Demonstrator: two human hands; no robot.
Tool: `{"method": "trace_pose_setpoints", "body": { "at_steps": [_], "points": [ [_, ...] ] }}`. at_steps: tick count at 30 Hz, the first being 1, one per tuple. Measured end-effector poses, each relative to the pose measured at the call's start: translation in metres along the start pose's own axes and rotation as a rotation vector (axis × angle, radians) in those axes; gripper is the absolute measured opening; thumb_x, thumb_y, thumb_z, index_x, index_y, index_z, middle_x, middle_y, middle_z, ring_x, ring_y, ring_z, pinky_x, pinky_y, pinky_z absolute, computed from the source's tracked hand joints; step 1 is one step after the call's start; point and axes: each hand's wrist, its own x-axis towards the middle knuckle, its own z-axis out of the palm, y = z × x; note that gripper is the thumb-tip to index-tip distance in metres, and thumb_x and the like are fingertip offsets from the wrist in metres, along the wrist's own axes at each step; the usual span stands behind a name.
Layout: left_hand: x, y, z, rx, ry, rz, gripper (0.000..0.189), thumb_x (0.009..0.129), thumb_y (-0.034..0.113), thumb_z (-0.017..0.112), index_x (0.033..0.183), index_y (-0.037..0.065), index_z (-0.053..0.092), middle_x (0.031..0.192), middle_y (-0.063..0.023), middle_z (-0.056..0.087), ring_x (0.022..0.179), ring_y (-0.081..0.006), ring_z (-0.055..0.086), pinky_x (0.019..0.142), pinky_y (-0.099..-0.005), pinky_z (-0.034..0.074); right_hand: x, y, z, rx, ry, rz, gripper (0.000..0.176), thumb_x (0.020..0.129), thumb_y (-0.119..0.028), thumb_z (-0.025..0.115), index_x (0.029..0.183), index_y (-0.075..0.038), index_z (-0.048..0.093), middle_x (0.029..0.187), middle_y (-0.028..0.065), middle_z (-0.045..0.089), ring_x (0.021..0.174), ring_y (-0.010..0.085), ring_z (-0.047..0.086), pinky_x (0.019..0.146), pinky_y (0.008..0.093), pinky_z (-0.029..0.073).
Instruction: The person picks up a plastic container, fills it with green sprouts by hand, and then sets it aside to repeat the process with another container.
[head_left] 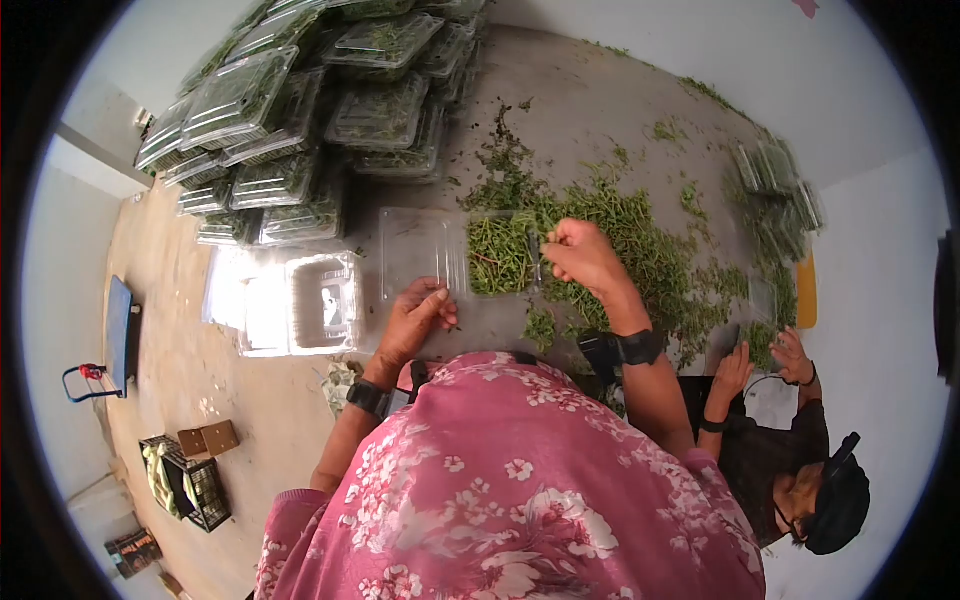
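Note:
An open clear plastic clamshell box (418, 250) lies on the table in front of me, its lid side folded out to the left. Green leafy sprigs (500, 255) fill its right half. My left hand (420, 315) is closed at the near edge of the lid, thumb against the curled fingers, with a small dark bit by its fingertips. My right hand (585, 258) is closed in a pinch just over the right rim of the filled half; what it pinches is hidden by the fingers. A loose pile of greens (640, 235) spreads to the right of that hand.
Filled, closed clamshells (380, 110) are stacked high at the back left. Nested unfilled boxes (325, 300) stand at the table's left edge. At right, a co-worker's hands (740, 370) are near more greens and another stack of boxes (775, 190). A blue cart (120, 335) stands on the floor.

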Motion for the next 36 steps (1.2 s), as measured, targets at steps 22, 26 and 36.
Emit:
{"method": "trace_pose_setpoints", "body": {
  "at_steps": [22,26,36],
  "points": [
    [0.000,0.002,0.000,0.018,-0.030,0.019,0.033,0.093,0.021,0.056,0.115,-0.002,0.046,0.083,-0.0100,0.061,0.071,-0.0161,0.061,0.064,-0.0265,0.050,0.011,0.005,0.066,-0.558,0.193,-0.573,0.016,0.077,0.002,0.056,0.092,0.000,0.052,0.092,0.0190,0.054,0.079,0.0373,0.056,0.069,0.0434,0.046],
    [0.001,-0.002,0.001,0.025,-0.030,0.048,0.030,0.093,0.019,0.055,0.114,0.000,0.048,0.084,-0.0101,0.061,0.071,-0.0167,0.060,0.064,-0.0272,0.049,0.029,0.019,0.081,-0.632,0.079,-0.443,0.019,0.077,0.006,0.048,0.095,0.004,0.050,0.106,0.0257,0.052,0.098,0.0445,0.053,0.081,0.0467,0.045],
    [0.001,0.001,0.004,0.002,0.008,-0.009,0.029,0.094,0.019,0.054,0.115,0.000,0.048,0.081,-0.0101,0.060,0.069,-0.0172,0.060,0.064,-0.0270,0.048,0.019,0.022,0.068,-0.428,0.078,-0.522,0.012,0.077,0.005,0.049,0.088,0.001,0.052,0.092,0.0201,0.054,0.087,0.0401,0.055,0.073,0.0447,0.046]
  ]
}}
